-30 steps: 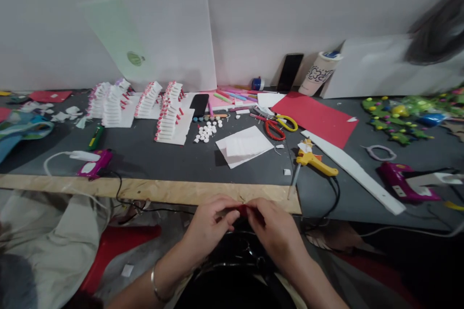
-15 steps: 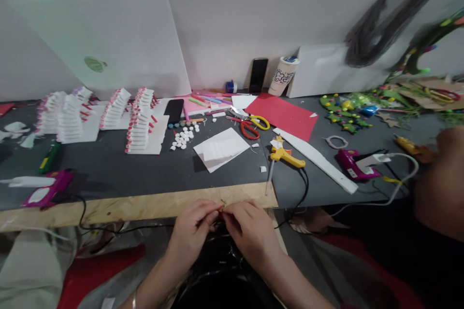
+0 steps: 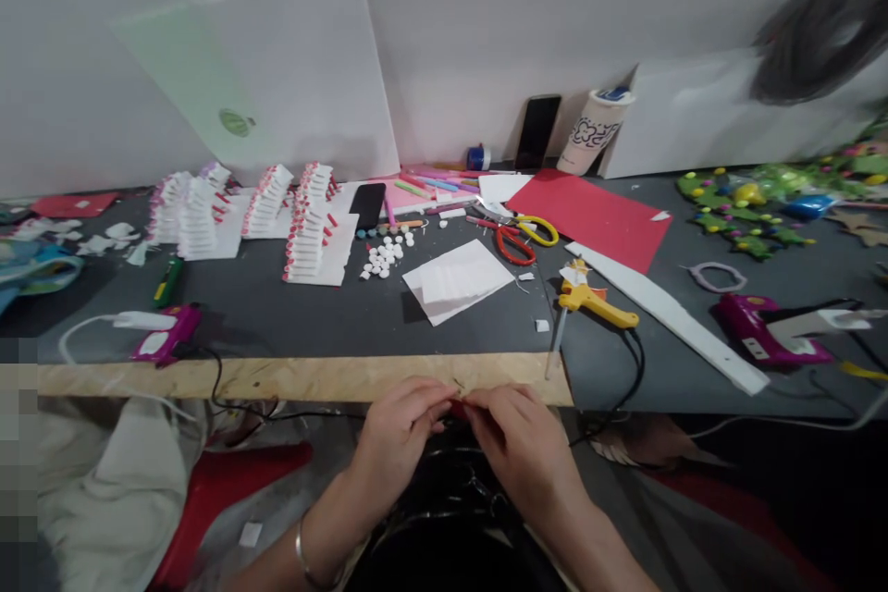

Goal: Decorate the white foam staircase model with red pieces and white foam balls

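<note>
**Hands:** left hand (image 3: 402, 439) and right hand (image 3: 524, 449), both bare, curled inward and meeting at the fingertips (image 3: 444, 400). Together they pinch a small red piece (image 3: 462, 409), mostly hidden by the fingers, so its form and material cannot be told. It sits just behind the near edge of the strand board strip (image 3: 298, 379), close to the person's body. Left wrist: 1 metal bangle (image 3: 302, 550).

**Items on the dark grey surface (image 3: 270, 319):** rows of white strips tipped in red (image 3: 305, 250), on white backing sheets; a loose cluster of small white pellets (image 3: 385, 259); 1 folded white sheet (image 3: 458, 279); 1 red sheet (image 3: 589, 220); 1 pair of red-handled scissors (image 3: 517, 245); 1 pair of yellow-handled scissors (image 3: 539, 229); 1 yellow glue gun (image 3: 589, 301), nearest the hands; 2 magenta glue guns (image 3: 166, 335) (image 3: 756, 328).

**Handling note:** for a piece this small, a tight fingertip pinch from both sides seems best, with the wrists kept low and steady.
</note>
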Demonstrator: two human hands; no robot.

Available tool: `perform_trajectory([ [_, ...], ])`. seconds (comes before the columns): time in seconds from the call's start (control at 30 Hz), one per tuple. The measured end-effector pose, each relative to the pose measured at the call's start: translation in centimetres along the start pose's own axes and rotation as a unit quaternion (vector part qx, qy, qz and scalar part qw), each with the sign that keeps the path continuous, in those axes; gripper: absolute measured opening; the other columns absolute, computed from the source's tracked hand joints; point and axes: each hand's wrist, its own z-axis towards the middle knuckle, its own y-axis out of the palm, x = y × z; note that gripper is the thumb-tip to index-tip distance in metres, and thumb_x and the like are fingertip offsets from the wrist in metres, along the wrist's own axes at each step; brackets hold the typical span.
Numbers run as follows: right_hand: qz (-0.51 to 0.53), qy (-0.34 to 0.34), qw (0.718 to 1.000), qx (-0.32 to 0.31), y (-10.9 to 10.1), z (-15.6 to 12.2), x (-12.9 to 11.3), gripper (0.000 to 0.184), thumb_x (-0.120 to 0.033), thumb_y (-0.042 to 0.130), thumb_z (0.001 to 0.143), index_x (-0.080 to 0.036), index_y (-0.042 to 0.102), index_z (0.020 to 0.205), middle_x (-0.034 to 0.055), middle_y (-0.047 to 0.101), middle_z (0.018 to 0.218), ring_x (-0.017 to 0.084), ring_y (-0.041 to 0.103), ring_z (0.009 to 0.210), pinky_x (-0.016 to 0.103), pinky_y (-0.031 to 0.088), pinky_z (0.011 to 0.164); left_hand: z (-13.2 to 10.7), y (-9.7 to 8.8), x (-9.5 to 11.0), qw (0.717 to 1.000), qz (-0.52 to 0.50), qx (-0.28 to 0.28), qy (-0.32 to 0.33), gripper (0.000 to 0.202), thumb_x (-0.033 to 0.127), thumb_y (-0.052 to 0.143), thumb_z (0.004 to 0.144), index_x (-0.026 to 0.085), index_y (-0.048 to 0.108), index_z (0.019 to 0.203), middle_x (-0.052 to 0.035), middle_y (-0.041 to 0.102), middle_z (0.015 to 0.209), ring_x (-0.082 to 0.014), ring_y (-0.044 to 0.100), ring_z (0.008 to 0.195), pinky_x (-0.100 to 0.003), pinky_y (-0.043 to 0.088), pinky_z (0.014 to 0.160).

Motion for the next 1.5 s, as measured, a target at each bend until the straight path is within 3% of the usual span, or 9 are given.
perform_trajectory([
  [0.23,0.001,0.022,1.0,-0.002,0.4,-0.1,-0.1,0.017,-0.015,0.051,0.097,-0.021,0.064,0.088,0.0016,0.073,0.077,0.015,0.065,0.066,0.03,0.046,0.067,0.4,-0.5,-0.2,0.987,0.121,0.022,0.101,0.021,0.027,0.058,0.091,0.026,0.079,0.093,-0.0046,0.077,0.089,-0.0186,0.072,0.082,-0.03,0.062,0.074],
  [0.43,-0.003,0.028,1.0,-0.008,0.3,-0.1,-0.2,0.016,-0.016,0.052,0.097,-0.02,0.065,0.088,0.0012,0.071,0.075,0.016,0.065,0.067,0.031,0.046,0.069,0.6,-0.9,-0.3,0.975,0.174,0.027,0.133,0.02,0.028,0.059,0.091,0.025,0.079,0.09,-0.0034,0.077,0.084,-0.0185,0.071,0.078,-0.03,0.06,0.076],
  [0.63,0.001,0.039,0.998,-0.053,-0.5,-0.7,0.5,0.014,-0.02,0.053,0.098,-0.021,0.066,0.092,0.0027,0.074,0.081,0.017,0.067,0.071,0.034,0.044,0.072,0.2,-0.8,0.0,0.976,0.174,0.025,0.126,0.017,0.024,0.061,0.09,0.024,0.078,0.087,-0.0032,0.075,0.081,-0.0168,0.07,0.076,-0.026,0.058,0.073],
  [1.13,0.019,0.024,0.998,-0.059,-0.4,-0.8,0.4,0.021,-0.021,0.048,0.102,-0.021,0.065,0.09,-0.0005,0.072,0.077,0.015,0.064,0.069,0.033,0.039,0.077,-0.2,-0.7,0.1,0.987,0.139,0.002,0.085,0.011,0.02,0.065,0.087,0.021,0.07,0.077,-0.0007,0.069,0.076,-0.0146,0.063,0.072,-0.025,0.05,0.069],
  [1.5,0.048,0.056,0.993,-0.096,-0.8,-1.3,0.4,0.021,-0.019,0.048,0.1,-0.022,0.067,0.092,-0.0006,0.072,0.078,0.015,0.066,0.072,0.033,0.037,0.079,0.0,-0.2,0.4,0.986,0.164,-0.031,0.023,0.016,0.021,0.069,0.083,0.018,0.06,0.07,0.0008,0.063,0.075,-0.0137,0.056,0.07,-0.024,0.044,0.064],
])
